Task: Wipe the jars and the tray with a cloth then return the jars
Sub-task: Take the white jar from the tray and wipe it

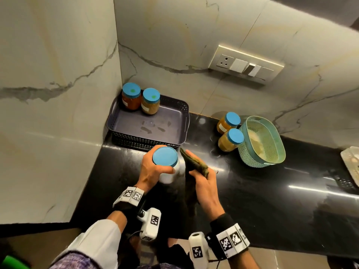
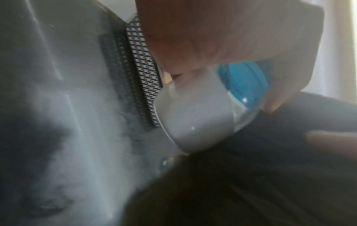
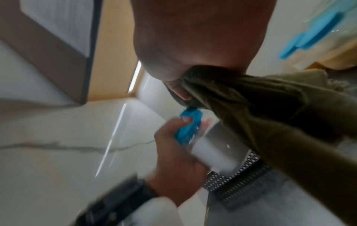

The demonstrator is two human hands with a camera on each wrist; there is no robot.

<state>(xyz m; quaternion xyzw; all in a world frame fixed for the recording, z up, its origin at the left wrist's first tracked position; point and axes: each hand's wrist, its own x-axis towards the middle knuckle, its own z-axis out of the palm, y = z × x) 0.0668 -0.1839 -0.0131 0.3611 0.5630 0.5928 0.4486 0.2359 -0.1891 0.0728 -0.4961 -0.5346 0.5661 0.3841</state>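
Note:
My left hand [image 1: 153,171] grips a blue-lidded jar of white contents [image 1: 166,164] by its top, just in front of the dark tray [image 1: 182,117]. The same jar [image 2: 195,119] fills the left wrist view, and the jar [image 3: 210,152] also shows blurred in the right wrist view. My right hand [image 1: 204,181] holds a crumpled olive cloth [image 1: 196,164] beside the jar; the cloth [image 3: 260,104] hangs from the fist. Two blue-lidded jars [image 1: 132,97] [image 1: 151,101] stand in the tray's back left corner. Two more jars [image 1: 229,122] [image 1: 231,139] stand on the black counter to the right.
A teal perforated basket [image 1: 262,141] stands right of the two loose jars. A pale tray [image 1: 351,164] lies at the right edge. Marble walls close the corner behind and left of the dark tray; a switch plate [image 1: 246,64] is on the back wall. Wet marks show on the tray floor.

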